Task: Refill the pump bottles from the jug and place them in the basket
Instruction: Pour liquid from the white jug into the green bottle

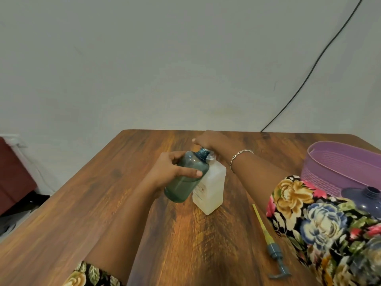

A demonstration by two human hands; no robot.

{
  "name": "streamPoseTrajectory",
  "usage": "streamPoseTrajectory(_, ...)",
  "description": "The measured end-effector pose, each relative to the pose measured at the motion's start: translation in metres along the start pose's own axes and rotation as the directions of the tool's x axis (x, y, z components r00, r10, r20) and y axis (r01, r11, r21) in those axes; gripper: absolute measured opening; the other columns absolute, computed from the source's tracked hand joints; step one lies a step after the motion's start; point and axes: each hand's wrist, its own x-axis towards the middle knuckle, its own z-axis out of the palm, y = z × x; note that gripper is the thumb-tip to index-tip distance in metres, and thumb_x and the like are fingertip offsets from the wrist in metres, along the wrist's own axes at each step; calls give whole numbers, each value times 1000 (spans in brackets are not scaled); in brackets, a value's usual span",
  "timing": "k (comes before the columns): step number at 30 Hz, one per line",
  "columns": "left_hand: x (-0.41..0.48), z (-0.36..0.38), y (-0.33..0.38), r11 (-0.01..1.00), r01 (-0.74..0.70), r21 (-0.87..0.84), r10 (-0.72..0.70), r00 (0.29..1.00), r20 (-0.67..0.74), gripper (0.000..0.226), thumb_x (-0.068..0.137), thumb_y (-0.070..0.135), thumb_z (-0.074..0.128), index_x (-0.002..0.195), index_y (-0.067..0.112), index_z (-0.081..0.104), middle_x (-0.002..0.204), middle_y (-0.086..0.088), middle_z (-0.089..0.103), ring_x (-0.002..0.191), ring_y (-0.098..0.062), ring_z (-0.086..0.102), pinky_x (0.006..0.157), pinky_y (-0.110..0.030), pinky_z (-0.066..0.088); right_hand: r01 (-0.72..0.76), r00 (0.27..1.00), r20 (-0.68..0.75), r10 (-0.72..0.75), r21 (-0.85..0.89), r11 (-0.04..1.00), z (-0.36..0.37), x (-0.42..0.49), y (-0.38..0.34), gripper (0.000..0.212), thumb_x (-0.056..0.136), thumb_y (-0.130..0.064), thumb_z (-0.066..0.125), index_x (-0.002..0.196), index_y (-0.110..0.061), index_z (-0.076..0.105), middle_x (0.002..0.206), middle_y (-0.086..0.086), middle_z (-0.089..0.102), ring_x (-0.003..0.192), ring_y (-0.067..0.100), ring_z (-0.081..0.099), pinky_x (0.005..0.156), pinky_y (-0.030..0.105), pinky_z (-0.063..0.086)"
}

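**Green bottle** [185, 178]: translucent, neck open, no pump fitted. At mid-desk, tilted with the neck leaning toward the jug and its side against the jug's near-left face. Whether its base touches the desk cannot be told.

**Left grip** [171, 170]: wrapped round the bottle's upper body from the left, thumb across the near side, fingers curled behind. It holds the bottle firmly.

**Jug** [212, 188]: white, translucent, square-sided, upright on the desk just right of the bottle. It has a faint printed label on its left face.

**Right grip** [208, 139]: arched over the jug's top, the arm reaching in from the right. The bottle's neck hides most of the fingers, so whether they clasp the jug's cap or only rest on it cannot be told.

**Bracelet** [240, 155]: silver chain, on the right wrist.

**Pump** [274, 250]: grey head with a yellow tube, lying loose on the desk, near right, well apart from both bottles.

**Purple bottle** [365, 200]: open neck, at the right edge just in front of the basket, partly hidden by the sleeve.

**Basket** [338, 153]: lilac plastic, far right of the desk. Its inside is not visible.

**Sleeve** [319, 219]: floral print, on the right arm.

**Desk** [103, 203]: dark wood grain.

**Cable** [315, 65]: black, running down the pale wall to behind the desk's far edge.
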Motion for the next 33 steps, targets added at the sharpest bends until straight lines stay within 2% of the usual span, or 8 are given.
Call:
streamPoseTrajectory(3,0,-1,-2,1000,8,-11,-8,1000,-8,31,63,17,77,89,27,62,88,6,66,78,-11,63,54,-14,46,-66,995,-81,61,-60,996,4,4,0,33,95,-29,39,77,-9,58,102,10,65,60,18,50,65,30,42)
streamPoseTrajectory(6,-1,-1,-2,1000,8,-20,-8,1000,-10,33,63,17,77,91,26,62,91,4,66,80,-12,63,54,-15,47,-40,999,37,37,84,996,-3,-2,-1,31,96,-25,40,107,-5,61,96,8,60,63,19,50,58,29,41)
streamPoseTrajectory(10,-1,-3,1,1000,7,-17,-7,1000,-22,40,61,20,78,97,23,63,96,2,66,87,-16,63,60,-20,48,-53,981,196,4,246,968,-18,-14,-4,29,97,-30,44,114,-8,53,124,18,53,106,35,55,84,39,45)
streamPoseTrajectory(13,0,-3,-1,999,7,-37,-8,1000,-25,34,59,18,79,89,24,65,86,6,69,77,-12,65,54,-17,48,-46,981,196,2,222,974,-13,-11,-6,35,99,-24,39,123,-1,52,127,18,53,102,32,57,75,32,41)
streamPoseTrajectory(15,0,-1,-3,999,6,-44,-7,1000,-18,29,59,16,80,83,25,66,78,8,70,68,-6,66,52,-14,47,-39,990,143,17,155,987,-7,-8,-5,37,98,-21,36,127,-4,53,125,17,55,77,22,57,69,30,40)
streamPoseTrajectory(21,0,0,-4,1000,6,-25,-7,1000,-26,32,60,18,79,87,28,65,85,8,69,77,-10,65,55,-17,47,-93,995,-39,94,15,996,6,7,-1,35,96,-27,37,70,-10,52,89,10,59,68,20,55,70,32,44)
streamPoseTrajectory(28,-3,-2,0,1000,18,-20,-18,1000,-18,42,58,23,79,97,24,64,95,3,66,86,-15,63,61,-20,46,-55,997,61,37,328,943,-10,-2,3,30,97,-29,44,75,-9,50,77,13,53,61,25,52,53,27,42)
streamPoseTrajectory(33,-3,-1,-7,999,39,6,-39,999,-31,47,62,21,78,107,18,63,100,-1,65,89,-19,62,67,-25,48,-54,998,49,45,206,977,-3,-4,2,32,97,-18,40,66,-8,45,70,13,50,53,21,46,50,25,37)
